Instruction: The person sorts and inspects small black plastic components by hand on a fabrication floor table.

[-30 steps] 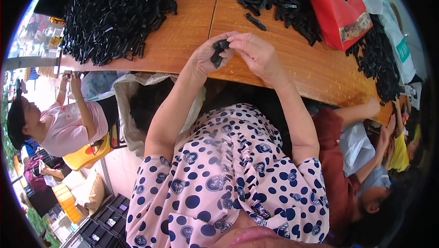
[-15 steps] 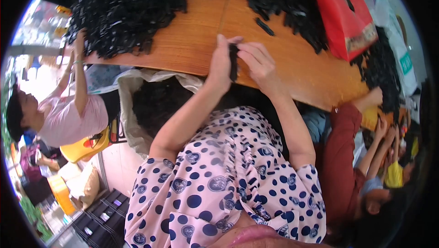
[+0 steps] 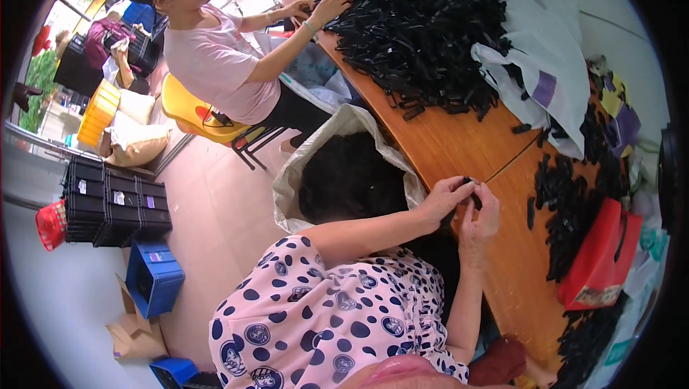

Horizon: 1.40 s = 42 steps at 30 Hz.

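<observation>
because the small, elongated black piece [image 3: 476, 202] is presumably needing two-sided support, i am remotely watching the bare left hand [image 3: 439, 204] and bare right hand [image 3: 479, 221] pinching it.

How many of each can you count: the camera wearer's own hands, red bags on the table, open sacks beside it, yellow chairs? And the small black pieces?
Wearer's own hands, left hand and right hand: 2
Red bag on the table: 1
Open sack beside it: 1
Yellow chair: 1
Total: 5
Small black pieces are too heaped to count.
</observation>
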Tool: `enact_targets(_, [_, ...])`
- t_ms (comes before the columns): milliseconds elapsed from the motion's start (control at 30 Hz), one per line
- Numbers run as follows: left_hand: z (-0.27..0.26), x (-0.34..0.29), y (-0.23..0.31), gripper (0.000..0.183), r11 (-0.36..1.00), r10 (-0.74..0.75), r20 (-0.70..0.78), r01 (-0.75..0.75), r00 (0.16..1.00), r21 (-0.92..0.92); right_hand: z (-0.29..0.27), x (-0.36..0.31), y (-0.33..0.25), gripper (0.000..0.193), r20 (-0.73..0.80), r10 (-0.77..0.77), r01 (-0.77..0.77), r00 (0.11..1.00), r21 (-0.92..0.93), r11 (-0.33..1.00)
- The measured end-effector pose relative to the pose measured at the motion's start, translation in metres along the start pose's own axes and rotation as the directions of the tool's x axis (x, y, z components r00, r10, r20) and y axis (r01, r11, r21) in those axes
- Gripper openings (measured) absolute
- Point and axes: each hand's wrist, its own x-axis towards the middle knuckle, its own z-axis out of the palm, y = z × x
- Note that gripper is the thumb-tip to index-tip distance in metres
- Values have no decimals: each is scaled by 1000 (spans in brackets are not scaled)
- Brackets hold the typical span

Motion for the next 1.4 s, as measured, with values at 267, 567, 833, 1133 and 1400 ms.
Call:
enact_targets(267, [-68, -33, 48, 21, 885, 332, 29, -322, 943, 336, 43, 13, -20, 41, 640, 366, -735, 675, 540, 411])
enact_targets(567, [-93, -65, 67, 16, 921, 299, -116, -255, 947, 294, 66, 8, -47, 28, 773, 327, -832, 543, 441, 338])
enact_targets(833, [-96, -72, 85, 23, 804, 192, -165, -59, 967, 591, 58, 1, -44, 36, 745, 222, -676, 629, 382, 630])
enact_targets(1133, [-105, -43, 86, 28, -234, 359, 370, -301, 857, 925, -38, -46, 50, 11, 57, 709, -688, 703, 306, 658])
enact_targets(1400, [40, 41, 27, 20, 32, 103, 663, -668, 742, 743, -120, -77, 159, 11, -376, 466, -591, 801, -373, 715])
